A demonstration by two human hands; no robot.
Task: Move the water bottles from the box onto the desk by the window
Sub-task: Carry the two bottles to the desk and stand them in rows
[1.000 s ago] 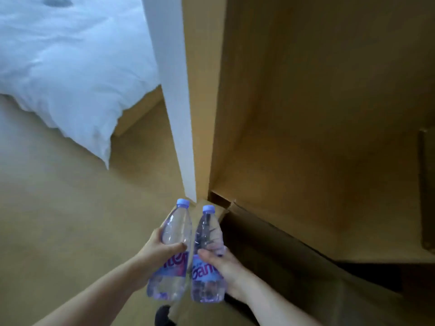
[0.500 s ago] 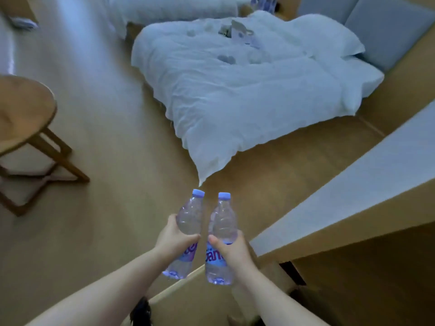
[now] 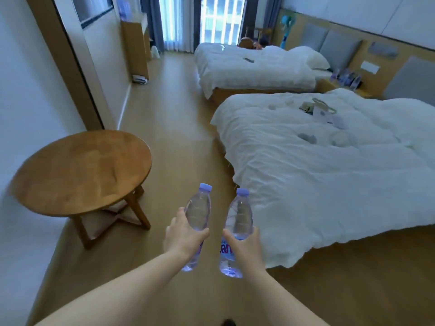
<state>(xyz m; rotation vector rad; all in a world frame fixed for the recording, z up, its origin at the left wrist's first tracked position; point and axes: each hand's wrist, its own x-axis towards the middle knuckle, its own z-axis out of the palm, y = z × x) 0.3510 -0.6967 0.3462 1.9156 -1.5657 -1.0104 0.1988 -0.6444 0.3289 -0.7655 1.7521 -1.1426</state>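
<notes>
Head view: both hands, left [image 3: 182, 237] and right [image 3: 244, 247], each grip an upright water bottle (caps up).

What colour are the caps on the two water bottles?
Both caps are light purple-blue, on the left bottle and the right bottle. The head view shows them clearly.
</notes>
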